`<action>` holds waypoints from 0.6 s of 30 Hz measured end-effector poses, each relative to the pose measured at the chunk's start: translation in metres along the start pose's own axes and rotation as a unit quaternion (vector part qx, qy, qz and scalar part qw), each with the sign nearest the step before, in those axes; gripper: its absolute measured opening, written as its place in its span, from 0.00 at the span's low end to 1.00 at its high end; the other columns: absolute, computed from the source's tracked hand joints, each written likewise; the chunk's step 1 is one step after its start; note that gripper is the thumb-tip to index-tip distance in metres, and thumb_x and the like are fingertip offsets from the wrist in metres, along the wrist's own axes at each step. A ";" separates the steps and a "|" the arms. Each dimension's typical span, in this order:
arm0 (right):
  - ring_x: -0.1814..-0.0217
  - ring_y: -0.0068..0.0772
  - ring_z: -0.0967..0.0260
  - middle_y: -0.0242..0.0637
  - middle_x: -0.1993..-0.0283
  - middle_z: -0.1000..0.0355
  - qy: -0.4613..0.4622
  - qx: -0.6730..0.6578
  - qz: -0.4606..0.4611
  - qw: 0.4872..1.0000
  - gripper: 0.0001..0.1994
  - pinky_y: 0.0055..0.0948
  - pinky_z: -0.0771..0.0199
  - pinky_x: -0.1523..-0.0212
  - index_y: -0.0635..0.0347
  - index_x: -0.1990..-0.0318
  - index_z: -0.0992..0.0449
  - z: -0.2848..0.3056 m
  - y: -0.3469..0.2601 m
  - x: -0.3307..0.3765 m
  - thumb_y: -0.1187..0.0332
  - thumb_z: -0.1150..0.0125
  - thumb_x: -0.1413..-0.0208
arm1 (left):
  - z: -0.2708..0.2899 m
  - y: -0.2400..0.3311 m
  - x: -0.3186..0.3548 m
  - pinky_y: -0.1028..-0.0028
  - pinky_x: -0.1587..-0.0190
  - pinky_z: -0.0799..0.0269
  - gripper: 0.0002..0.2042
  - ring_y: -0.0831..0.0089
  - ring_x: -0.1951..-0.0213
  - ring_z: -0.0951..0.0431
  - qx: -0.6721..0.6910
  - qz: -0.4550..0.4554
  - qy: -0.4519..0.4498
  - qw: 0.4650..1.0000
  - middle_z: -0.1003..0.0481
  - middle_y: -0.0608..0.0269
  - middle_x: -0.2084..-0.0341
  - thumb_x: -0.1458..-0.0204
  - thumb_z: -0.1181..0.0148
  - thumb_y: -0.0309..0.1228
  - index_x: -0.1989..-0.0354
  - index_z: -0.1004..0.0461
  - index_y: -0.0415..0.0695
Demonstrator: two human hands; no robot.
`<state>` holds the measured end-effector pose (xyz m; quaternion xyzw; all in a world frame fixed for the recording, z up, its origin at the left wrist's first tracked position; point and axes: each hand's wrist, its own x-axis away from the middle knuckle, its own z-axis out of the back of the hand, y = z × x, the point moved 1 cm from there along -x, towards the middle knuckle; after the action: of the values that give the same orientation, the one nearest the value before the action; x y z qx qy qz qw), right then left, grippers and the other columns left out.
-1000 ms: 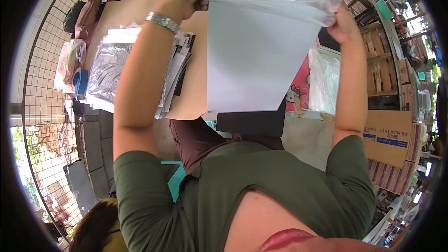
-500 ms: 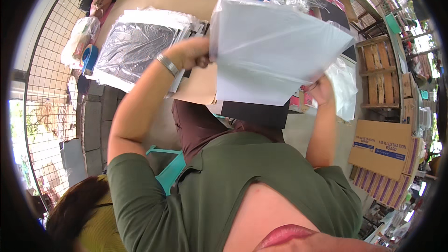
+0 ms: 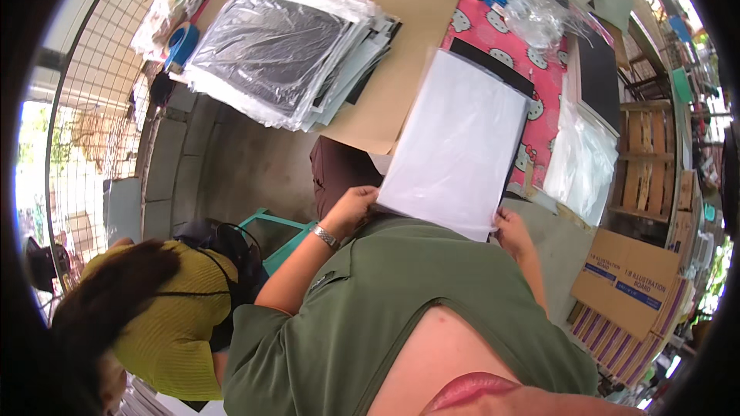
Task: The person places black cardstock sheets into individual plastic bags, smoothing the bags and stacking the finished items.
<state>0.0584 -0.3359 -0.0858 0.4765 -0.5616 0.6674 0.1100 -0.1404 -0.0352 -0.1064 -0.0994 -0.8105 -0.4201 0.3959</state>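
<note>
A flat white sheet in see-through plastic [image 3: 459,142] slants from the table's front edge toward my body. My left hand [image 3: 352,209] is closed with thumb and fingers on its near left corner. At the near right corner, my right hand [image 3: 512,231] pinches the plastic edge. A black board [image 3: 493,65] lies under the white sheet, showing along its far and right sides. Left of it on the table rests a stack of black and white boards wrapped in plastic [image 3: 281,50], its edges uneven.
Brown board [image 3: 420,0] and a pink patterned cover [image 3: 543,127] lie on the table. Crumpled plastic [image 3: 532,19], blue tape [image 3: 182,42] and plastic sleeves [image 3: 580,162] sit around. A person in a yellow top [image 3: 173,316] is close at my left. Cartons [image 3: 628,281] stand at right.
The plastic-covered sheet has come down from a raised position toward my body, near edge lowest. Both hands moved nearer to me. My view has shifted, and the person at left shows more.
</note>
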 end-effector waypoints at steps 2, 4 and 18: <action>0.71 0.18 0.37 0.28 0.68 0.33 -0.043 0.093 -0.015 0.995 0.09 0.16 0.37 0.71 0.62 0.59 0.30 0.008 0.007 0.006 0.68 0.52 0.42 | 0.000 -0.010 0.007 0.82 0.80 0.42 0.09 0.83 0.84 0.39 -0.066 -0.035 -0.015 0.997 0.35 0.74 0.84 0.44 0.50 0.32 0.68 0.27 0.40; 0.71 0.20 0.35 0.29 0.65 0.31 -0.077 0.172 -0.018 0.982 0.10 0.17 0.36 0.74 0.60 0.57 0.31 0.009 0.014 0.009 0.64 0.52 0.41 | 0.000 0.001 0.012 0.82 0.79 0.41 0.09 0.82 0.83 0.37 -0.031 -0.030 0.031 0.999 0.35 0.74 0.84 0.44 0.51 0.32 0.68 0.28 0.40; 0.65 0.15 0.36 0.27 0.69 0.31 -0.125 0.199 0.207 0.950 0.12 0.19 0.35 0.64 0.64 0.56 0.33 -0.018 0.002 0.018 0.65 0.53 0.40 | 0.009 0.088 0.026 0.70 0.52 0.32 0.25 0.71 0.56 0.28 -0.083 -0.046 -0.162 0.982 0.28 0.57 0.57 0.55 0.37 0.29 0.49 0.36 0.34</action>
<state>0.0381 -0.3281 -0.0717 0.4418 -0.5127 0.7089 -0.1985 -0.1191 0.0227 -0.0376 -0.1613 -0.8298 -0.4820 0.2306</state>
